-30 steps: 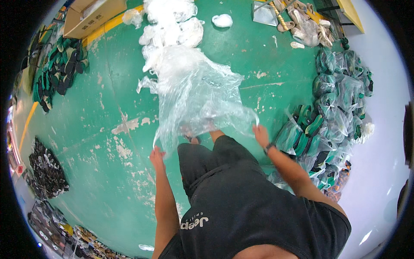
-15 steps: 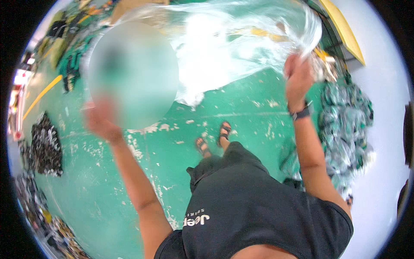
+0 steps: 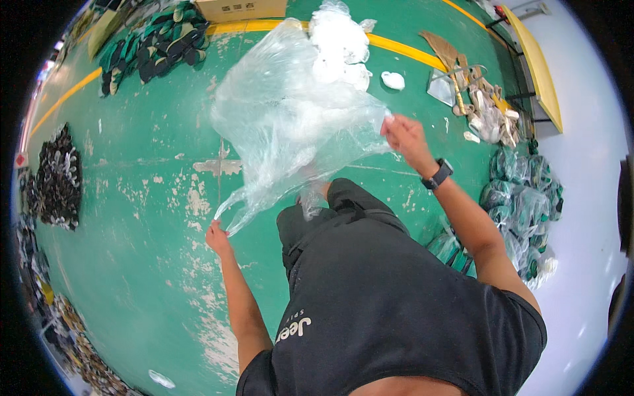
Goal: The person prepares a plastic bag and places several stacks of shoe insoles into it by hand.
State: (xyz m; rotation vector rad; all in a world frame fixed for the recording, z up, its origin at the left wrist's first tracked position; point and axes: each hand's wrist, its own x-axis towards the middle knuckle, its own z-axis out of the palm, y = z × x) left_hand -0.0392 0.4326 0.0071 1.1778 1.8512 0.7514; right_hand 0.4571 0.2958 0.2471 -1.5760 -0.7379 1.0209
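A large clear plastic bag hangs spread between my two hands, puffed out above the floor in front of my legs. My left hand pinches a stretched, twisted corner of it, low and to the left. Farther up on the right, my right hand is closed on the opposite edge; a dark watch is on that wrist. Behind the see-through film lies a heap of white items, partly covered by the bag. My feet are mostly hidden under the plastic.
Dark green and black shoe-like pieces lie far left, beside a cardboard box. Filled clear bags line the right wall. A dustpan and beige scraps lie far right. A dark pile sits at left.
The bag has come down and nearer from its raised, blurred spread. My left hand has dropped lower and slightly right, while my right hand has moved left and a little down.
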